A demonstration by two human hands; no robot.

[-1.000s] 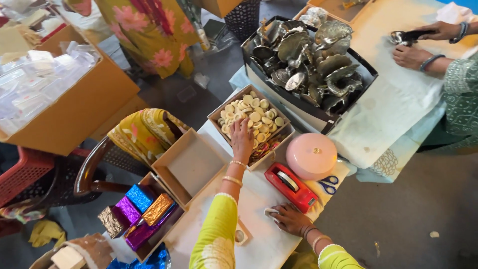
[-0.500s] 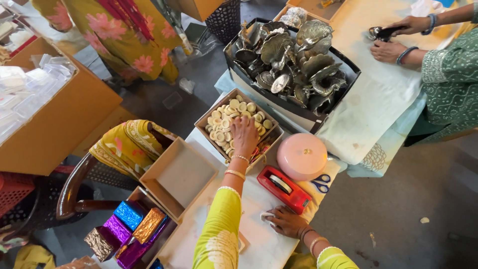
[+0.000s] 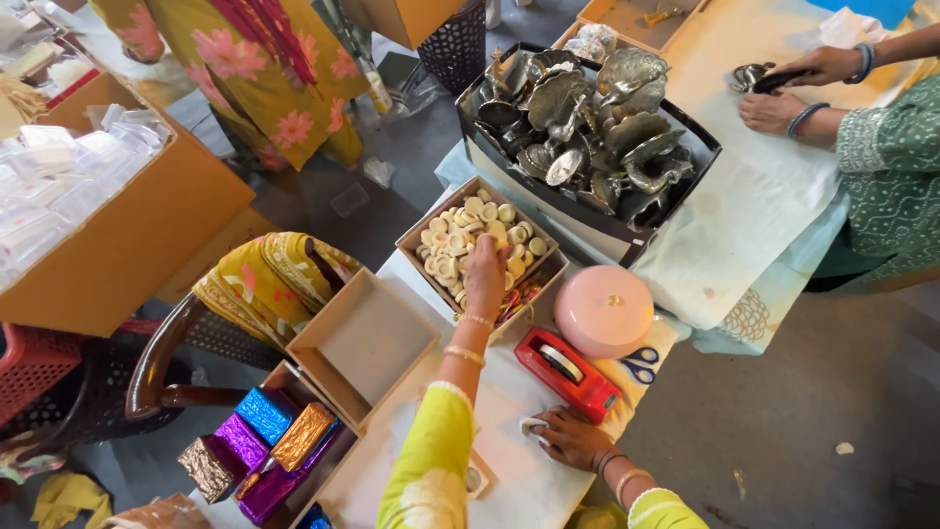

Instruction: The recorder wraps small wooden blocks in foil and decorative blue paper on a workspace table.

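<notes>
Left hand (image 3: 486,273) rests on cream discs (image 3: 460,240) in their box (image 3: 416,235).

Foil-wrapped packages (image 3: 257,448) lower left, blue, purple, gold.

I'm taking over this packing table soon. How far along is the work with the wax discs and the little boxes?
Done: several foil-wrapped boxes lie in a tray. In hand: the left hand reaches into the box of pale discs, while the right hand presses a small white piece to the table. Left: the disc box is nearly full and the open cardboard box is empty.
</notes>
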